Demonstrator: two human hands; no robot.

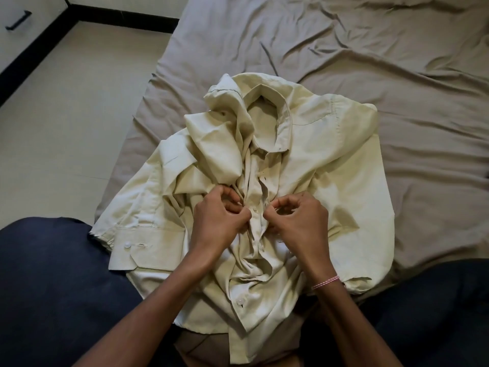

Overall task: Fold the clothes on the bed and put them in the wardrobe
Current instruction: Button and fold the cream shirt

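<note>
both hands, left hand (221, 219) and right hand (296, 217), pinch the front placket of my cream shirt (330, 165), bunched near the bed's (370, 49) near edge; i judge uneven tugging could misalign a button (240, 303) and deepen the creases.

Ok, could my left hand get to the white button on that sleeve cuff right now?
Probably yes. The cuff button lies uncovered on the cream shirt, just outside the left hand, with nothing between them. That hand is pinching the shirt's front, though, so it would have to let go first.
</note>
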